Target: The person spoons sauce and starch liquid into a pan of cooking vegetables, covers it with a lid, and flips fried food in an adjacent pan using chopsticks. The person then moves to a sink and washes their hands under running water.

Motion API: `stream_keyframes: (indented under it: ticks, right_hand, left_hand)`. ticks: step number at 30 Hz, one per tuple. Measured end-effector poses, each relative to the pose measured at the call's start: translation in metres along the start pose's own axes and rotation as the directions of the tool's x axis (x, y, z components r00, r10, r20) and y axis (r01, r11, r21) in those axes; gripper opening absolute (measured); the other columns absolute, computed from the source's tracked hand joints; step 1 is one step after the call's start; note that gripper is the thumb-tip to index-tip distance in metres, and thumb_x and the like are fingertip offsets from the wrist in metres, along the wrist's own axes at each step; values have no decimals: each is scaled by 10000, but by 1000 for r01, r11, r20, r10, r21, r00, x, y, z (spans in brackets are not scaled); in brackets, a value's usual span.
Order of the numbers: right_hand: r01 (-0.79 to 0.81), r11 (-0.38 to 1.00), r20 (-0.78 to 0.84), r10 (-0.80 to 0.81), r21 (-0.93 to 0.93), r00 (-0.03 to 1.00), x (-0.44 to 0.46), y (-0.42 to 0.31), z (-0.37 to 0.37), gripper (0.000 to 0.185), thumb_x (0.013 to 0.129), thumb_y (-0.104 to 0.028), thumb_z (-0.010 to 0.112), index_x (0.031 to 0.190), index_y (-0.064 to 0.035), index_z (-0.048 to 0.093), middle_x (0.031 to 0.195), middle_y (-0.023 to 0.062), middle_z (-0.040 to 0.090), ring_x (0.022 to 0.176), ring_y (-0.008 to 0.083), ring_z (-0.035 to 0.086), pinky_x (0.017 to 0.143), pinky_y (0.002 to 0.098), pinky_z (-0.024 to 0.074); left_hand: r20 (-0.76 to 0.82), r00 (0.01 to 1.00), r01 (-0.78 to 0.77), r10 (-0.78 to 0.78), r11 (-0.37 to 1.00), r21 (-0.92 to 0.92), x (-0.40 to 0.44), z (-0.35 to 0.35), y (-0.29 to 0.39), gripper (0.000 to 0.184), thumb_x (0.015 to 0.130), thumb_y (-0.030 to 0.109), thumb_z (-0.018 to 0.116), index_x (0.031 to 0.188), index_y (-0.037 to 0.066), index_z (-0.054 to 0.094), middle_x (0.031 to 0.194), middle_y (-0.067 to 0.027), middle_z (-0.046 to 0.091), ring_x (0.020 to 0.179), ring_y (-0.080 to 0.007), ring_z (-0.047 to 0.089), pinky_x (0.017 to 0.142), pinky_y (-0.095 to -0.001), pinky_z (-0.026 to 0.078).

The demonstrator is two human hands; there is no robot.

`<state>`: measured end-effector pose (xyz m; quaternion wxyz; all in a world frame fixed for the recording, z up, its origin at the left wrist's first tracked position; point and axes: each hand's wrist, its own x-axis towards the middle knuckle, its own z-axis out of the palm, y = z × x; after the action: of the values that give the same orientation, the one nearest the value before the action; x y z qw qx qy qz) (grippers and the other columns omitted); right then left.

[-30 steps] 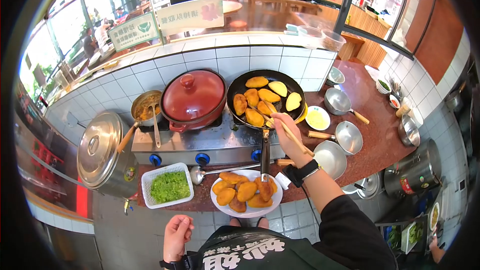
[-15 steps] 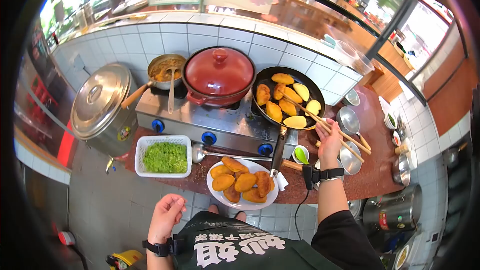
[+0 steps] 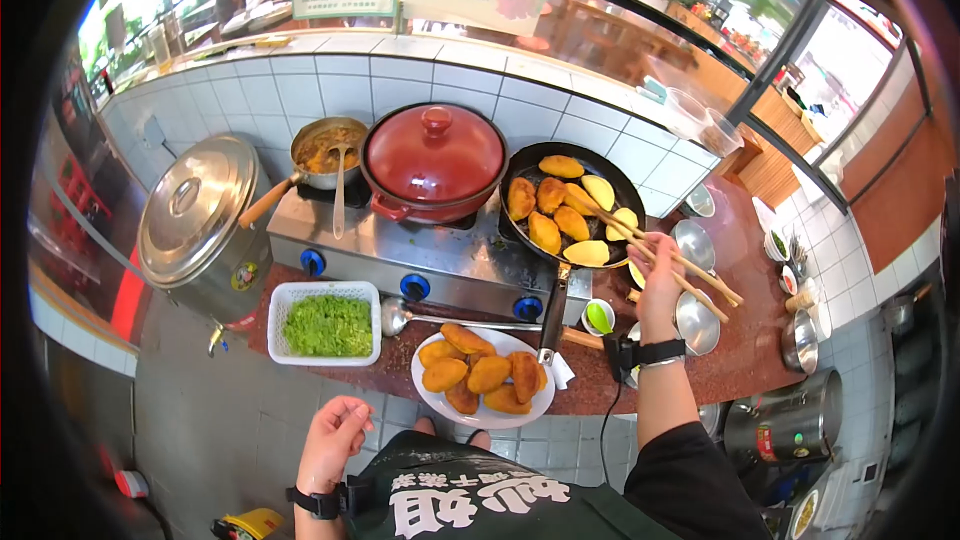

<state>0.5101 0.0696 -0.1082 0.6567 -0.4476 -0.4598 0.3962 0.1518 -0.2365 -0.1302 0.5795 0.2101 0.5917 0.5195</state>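
Observation:
Long wooden chopsticks [image 3: 705,271] are in my right hand [image 3: 656,278], their tips reaching among the yellow and browned pieces at the right of the black frying pan [image 3: 524,162]. The pan rests on the steel stove [image 3: 375,258], its handle pointing toward me. My left hand [image 3: 338,434], fingers curled and thumb against them, hangs below the counter edge; whether anything small is in it cannot be made out. A white oval plate [image 3: 431,396] with several browned pieces [image 3: 489,374] lies between me and the pan. A ladle [image 3: 395,317] lies behind the plate.
A red lidded pot [image 3: 433,157] and a small pan of stew [image 3: 325,147] stand on the stove. A large steel pot [image 3: 196,210] is at the left. Chopped greens [image 3: 328,326] fill a white basket [image 3: 276,342]. Metal bowls [image 3: 697,323] sit on the right counter [image 3: 740,360].
Since a second ago the view has turned, and my right hand has shifted from over the pan's handle to the pan's right side, still with the chopsticks. My left hand stays low.

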Motion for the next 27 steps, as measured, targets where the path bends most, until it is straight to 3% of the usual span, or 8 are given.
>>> stream_keyframes:
  ticks: [12,17,18,20,21,24,26,27]
  right_hand:
    - [25,1000,102,-25,-3,995,-2,7,8,269,975,-254,437,979,-11,552,889,84,573,761,142,613,713,259,540]
    - [161,987,133,-158,-11,978,-13,-25,-2,276,977,-249,430,1006,-8,562,912,73,583,798,133,607,737,246,522]
    - [196,973,208,-168,-121,964,-18,-32,-7,262,976,-218,429,1022,1,566,946,77,593,823,134,602,759,249,496]
    - [371,842,216,-308,-391,927,-28,-45,-34,252,977,-205,421,1033,-5,565,943,58,578,864,144,589,791,260,489]
    - [336,867,169,-293,-369,941,-38,-59,-47,238,973,-187,419,1021,-8,568,962,63,581,868,151,586,801,268,467]
    - [442,641,115,-486,-628,866,-58,-73,-109,132,908,-109,516,978,-22,589,903,114,583,827,235,603,725,312,473]
    - [432,319,213,-541,-844,814,-71,-57,-151,88,851,-51,566,935,-47,591,937,152,567,785,334,584,709,374,487]
    - [388,283,226,-470,-877,853,-77,-35,-173,108,846,-61,567,952,-50,586,955,158,560,816,339,581,718,381,485]
  left_hand:
    - [-2,1000,5,-5,999,37,2,4,5,128,935,168,509,900,58,564,687,9,548,463,-24,354,405,-174,255]
    - [30,999,-20,18,997,69,7,12,9,128,936,176,508,905,63,561,690,13,545,467,-24,359,405,-172,257]
    - [37,999,-20,18,998,58,9,14,9,122,931,173,518,909,62,564,693,12,546,469,-21,360,405,-169,253]
    - [58,998,-16,13,999,46,14,20,12,114,921,168,539,918,58,571,699,10,549,475,-15,362,406,-162,244]
    - [33,998,-55,54,997,52,16,24,14,117,923,171,536,921,59,570,698,11,546,475,-15,362,405,-161,242]
    - [-39,983,-174,178,981,79,24,35,15,126,929,183,527,932,63,566,697,16,538,475,-15,360,402,-158,234]
    - [-130,945,-291,301,953,88,33,40,10,129,932,191,523,939,68,562,699,20,533,476,-15,357,399,-157,227]
    - [-167,930,-324,328,945,49,37,42,8,128,935,198,518,936,75,556,702,26,525,479,-14,355,393,-158,218]
